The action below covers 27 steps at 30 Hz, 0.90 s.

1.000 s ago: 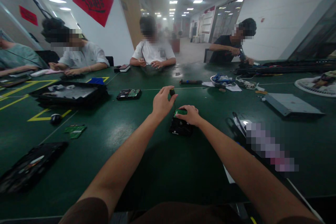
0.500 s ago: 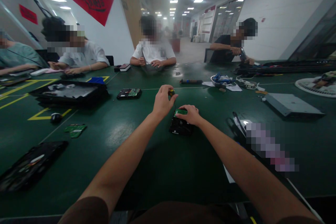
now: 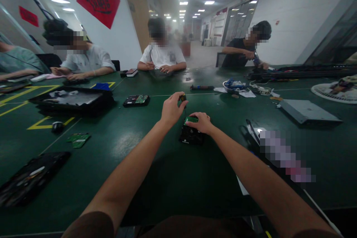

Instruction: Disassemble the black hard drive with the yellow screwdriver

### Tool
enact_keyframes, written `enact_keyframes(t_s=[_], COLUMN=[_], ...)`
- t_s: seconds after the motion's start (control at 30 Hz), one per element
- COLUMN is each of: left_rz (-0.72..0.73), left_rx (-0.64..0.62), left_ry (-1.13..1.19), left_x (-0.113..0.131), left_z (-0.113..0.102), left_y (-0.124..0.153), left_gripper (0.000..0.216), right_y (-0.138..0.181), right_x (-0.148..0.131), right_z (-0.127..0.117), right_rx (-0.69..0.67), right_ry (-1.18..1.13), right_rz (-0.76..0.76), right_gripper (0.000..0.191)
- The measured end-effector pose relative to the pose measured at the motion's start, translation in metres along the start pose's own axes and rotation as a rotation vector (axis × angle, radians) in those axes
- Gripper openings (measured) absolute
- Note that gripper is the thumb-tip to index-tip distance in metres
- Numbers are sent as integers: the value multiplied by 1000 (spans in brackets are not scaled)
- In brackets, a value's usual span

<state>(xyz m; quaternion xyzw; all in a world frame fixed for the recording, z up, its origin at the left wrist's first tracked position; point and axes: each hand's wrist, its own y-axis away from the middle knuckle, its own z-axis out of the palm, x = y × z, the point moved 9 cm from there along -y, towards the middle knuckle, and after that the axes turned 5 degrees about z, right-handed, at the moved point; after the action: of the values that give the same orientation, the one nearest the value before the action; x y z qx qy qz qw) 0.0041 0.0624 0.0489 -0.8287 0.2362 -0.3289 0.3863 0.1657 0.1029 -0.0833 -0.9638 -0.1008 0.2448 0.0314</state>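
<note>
My left hand (image 3: 170, 109) is closed around the black-and-yellow handle of a small screwdriver (image 3: 183, 98). The screwdriver stands upright, its thin shaft pointing down at the far end of a hard drive (image 3: 190, 136). This drive is black with a green circuit board (image 3: 191, 119) on its top, and it lies on the dark green table in front of me. My right hand (image 3: 202, 122) grips the drive from the right, thumb on the board; the far fingers are partly hidden. Whether the tip touches a screw is too small to tell.
Another hard drive (image 3: 136, 100) lies farther left, near a black tray (image 3: 72, 100). Loose circuit boards (image 3: 79, 140) and a black casing (image 3: 33, 176) lie on my left. A grey metal box (image 3: 309, 111) and a white bowl (image 3: 232, 87) stand right. Several people sit across the table.
The view has shifted slightly. My left hand still holds the screwdriver over the drive, its fingers turned a little on the handle; my right hand keeps its grip.
</note>
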Motion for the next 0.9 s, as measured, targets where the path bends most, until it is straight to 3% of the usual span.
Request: enact_keyframes(t_s=[0.27, 0.53, 0.67, 0.9], left_rz=[-3, 50, 57, -3], left_rx=[46, 15, -18, 36], left_ry=[190, 13, 39, 148], left_x=[2, 13, 13, 1], left_z=[-1, -9, -6, -1], left_y=[0, -3, -3, 0], left_gripper=[33, 22, 27, 28], right_y=[0, 2, 2, 1], right_x=[2, -1, -2, -1], right_z=[1, -2, -3, -2], right_rx=[-12, -10, -8, -1], right_ry=[-3, 9, 3, 8], right_rz=[-2, -1, 2, 8], right_gripper=[58, 56, 57, 57])
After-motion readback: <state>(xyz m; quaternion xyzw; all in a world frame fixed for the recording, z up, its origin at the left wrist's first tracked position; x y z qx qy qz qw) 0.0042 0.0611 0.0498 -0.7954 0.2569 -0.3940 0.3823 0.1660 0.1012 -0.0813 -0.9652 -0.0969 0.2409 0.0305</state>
